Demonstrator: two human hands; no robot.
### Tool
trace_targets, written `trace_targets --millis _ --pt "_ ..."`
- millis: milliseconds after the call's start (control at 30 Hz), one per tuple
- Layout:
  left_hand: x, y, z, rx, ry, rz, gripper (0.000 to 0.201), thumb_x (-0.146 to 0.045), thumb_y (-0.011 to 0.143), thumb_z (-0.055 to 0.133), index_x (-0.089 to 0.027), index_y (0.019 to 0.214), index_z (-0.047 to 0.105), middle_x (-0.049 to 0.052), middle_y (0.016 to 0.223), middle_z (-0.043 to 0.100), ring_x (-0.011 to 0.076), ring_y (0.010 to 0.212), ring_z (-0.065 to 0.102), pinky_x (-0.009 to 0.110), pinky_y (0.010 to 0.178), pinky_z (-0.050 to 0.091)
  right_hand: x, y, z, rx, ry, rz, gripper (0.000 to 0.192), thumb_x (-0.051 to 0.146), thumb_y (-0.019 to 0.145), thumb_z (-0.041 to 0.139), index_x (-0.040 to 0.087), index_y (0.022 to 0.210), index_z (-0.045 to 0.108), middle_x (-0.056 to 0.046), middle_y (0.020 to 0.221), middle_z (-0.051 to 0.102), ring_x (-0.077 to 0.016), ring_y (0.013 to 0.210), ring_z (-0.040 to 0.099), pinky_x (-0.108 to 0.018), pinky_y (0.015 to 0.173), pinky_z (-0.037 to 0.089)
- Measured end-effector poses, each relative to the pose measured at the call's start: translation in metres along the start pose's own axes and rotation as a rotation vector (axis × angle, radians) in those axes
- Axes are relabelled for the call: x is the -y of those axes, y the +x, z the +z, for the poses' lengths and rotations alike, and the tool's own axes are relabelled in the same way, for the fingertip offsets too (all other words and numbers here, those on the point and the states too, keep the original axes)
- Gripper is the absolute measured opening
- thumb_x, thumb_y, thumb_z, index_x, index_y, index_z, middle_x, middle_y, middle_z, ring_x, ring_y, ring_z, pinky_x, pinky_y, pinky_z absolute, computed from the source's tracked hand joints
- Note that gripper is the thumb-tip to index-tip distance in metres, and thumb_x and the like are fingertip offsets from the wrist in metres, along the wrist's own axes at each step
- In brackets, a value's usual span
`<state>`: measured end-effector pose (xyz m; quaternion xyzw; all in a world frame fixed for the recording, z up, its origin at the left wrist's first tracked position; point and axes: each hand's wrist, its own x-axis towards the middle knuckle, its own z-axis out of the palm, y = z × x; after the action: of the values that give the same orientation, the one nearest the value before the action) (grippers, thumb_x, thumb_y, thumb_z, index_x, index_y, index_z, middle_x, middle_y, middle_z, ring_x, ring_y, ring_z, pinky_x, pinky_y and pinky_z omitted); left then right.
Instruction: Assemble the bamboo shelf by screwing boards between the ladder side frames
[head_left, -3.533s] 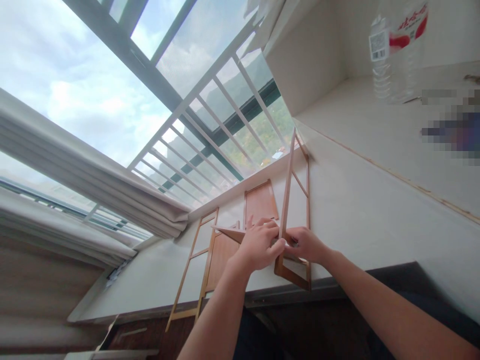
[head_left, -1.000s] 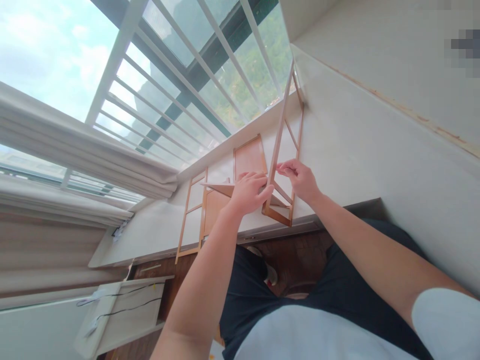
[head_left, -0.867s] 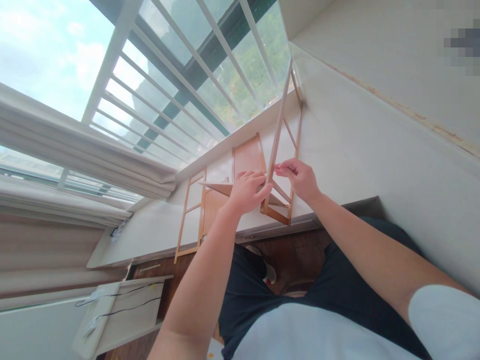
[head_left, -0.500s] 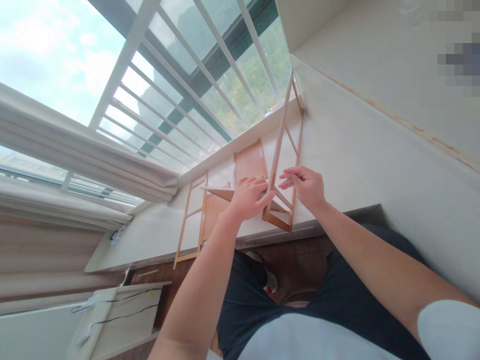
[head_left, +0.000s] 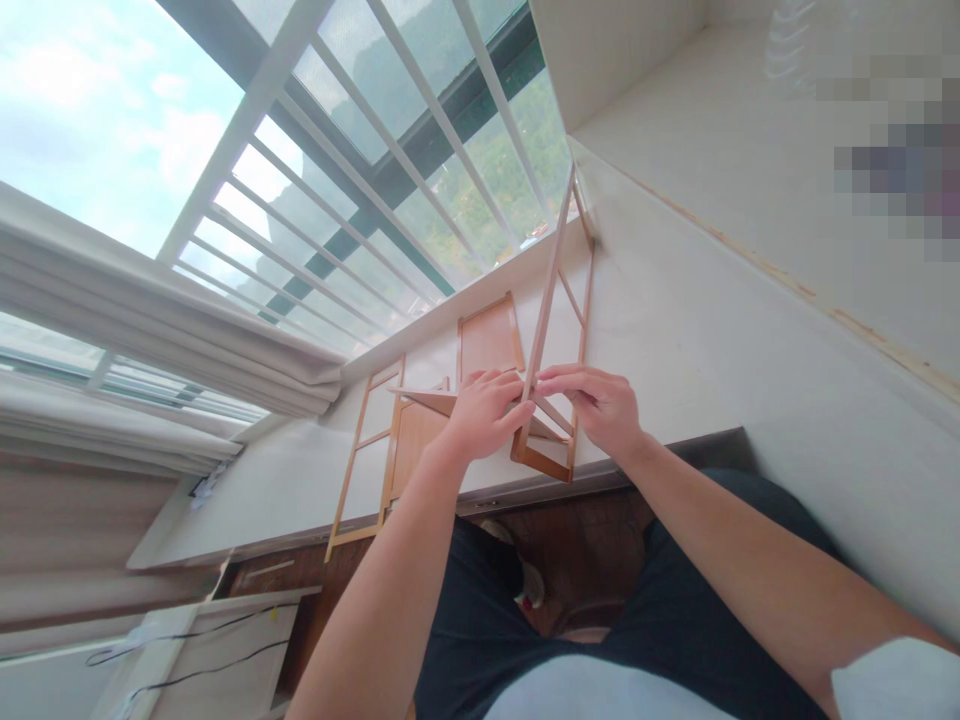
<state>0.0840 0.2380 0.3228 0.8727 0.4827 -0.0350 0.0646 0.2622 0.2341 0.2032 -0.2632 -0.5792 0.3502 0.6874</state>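
Head view | wooden ladder frame stood on edge on the white sill, propped against the wall | its near rail pinched by the right hand | wooden panel gripped by the left hand (butted to the frame) | second ladder frame laid flat alongside.

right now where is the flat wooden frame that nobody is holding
In the head view the flat ladder-like frame lies on the white desk, left of the left hand and beside a wooden panel, its near end overhanging the desk edge.
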Motion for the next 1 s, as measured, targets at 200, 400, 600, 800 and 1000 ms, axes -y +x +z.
trace_targets --millis 200,400,600,800,1000 --pt "-0.001 0.000 0.001 -0.019 0.015 -0.007 0.032 -0.044 0.101 0.046 -0.025 0.100 0.072 0.004 0.113 0.074 0.0249 0.110 0.063 0.042 0.101 0.040 0.001 -0.002 -0.002 0.028 0.014 0.076 0.029 0.034 0.105 0.051 0.029 0.116 0.077 -0.002 0.114 0.080 -0.0202 0.107 0.077 -0.040 0.100 0.063" --pt "-0.001 0.000 0.002 -0.026 0.014 -0.010 0.030 -0.043 0.100 0.048 -0.027 0.102 0.073 0.003 0.111 0.074 0.0249 0.110 0.063 0.042 0.100 0.040 -0.001 -0.008 0.003 -0.093 0.065 0.157 0.021 0.039 0.098 0.066 0.029 0.116 0.071 -0.001 0.108 0.082 -0.0212 0.094 0.080 -0.037 0.089 0.066" --pt "-0.001 0.000 0.002 -0.024 0.027 -0.018 0.031 -0.043 0.099 0.049 -0.025 0.096 0.073 0.003 0.103 0.073 0.0245 0.105 0.063 0.041 0.095 0.041 -0.004 -0.009 0.001 -0.080 0.022 0.258 0.024 0.047 0.094 0.069 0.024 0.087 0.068 0.001 0.074 0.078 -0.0175 0.066 0.075 -0.031 0.069 0.061" --pt "-0.005 0.000 0.000 -0.015 0.018 -0.035 0.031 -0.043 0.099 0.048 -0.024 0.093 0.071 0.004 0.102 0.072 0.0246 0.105 0.063 0.040 0.093 0.041 -0.010 -0.010 0.000 -0.061 -0.020 0.283 0.033 0.054 0.086 0.076 0.023 0.079 0.068 0.002 0.061 0.071 -0.0146 0.055 0.065 -0.027 0.055 0.050" --pt "-0.003 0.000 0.002 -0.034 0.032 -0.023 0.034 -0.043 0.099 0.049 -0.021 0.077 0.061 0.003 0.093 0.070 0.0229 0.099 0.063 0.038 0.087 0.040 -0.011 -0.010 0.002 -0.054 -0.006 0.275 0.035 0.053 0.082 0.081 0.022 0.074 0.067 0.003 0.057 0.068 -0.0134 0.053 0.061 -0.025 0.052 0.044"
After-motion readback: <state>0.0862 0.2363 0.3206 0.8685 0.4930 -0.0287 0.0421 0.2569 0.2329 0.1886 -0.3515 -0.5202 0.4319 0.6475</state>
